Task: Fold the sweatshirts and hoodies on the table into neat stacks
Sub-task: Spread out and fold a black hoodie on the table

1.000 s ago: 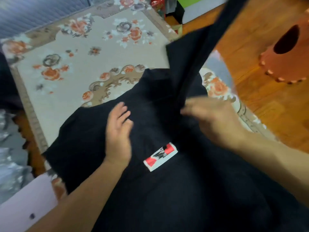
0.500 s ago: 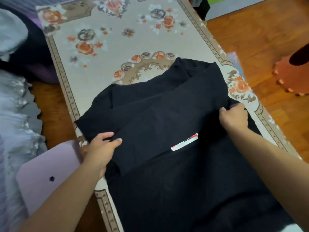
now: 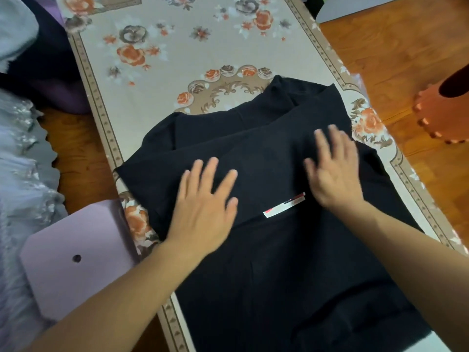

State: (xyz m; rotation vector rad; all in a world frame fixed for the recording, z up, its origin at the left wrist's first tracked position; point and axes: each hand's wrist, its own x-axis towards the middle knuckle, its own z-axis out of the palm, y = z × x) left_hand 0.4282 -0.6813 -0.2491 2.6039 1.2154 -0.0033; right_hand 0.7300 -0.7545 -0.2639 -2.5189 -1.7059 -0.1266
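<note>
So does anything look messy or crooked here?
A bit. The black top lies slanted across the table, its left edge hanging past the side. Both hands, left and right, lie flat on it.

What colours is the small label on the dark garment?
White with red and a bit of black, on the label of the black garment; head view.

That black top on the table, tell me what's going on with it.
A person is folding a black sweatshirt on the floral-covered table. Both the left hand and the right hand lie flat on the folded-over upper part, fingers spread, beside a white and red label. No stack is visible.
</note>
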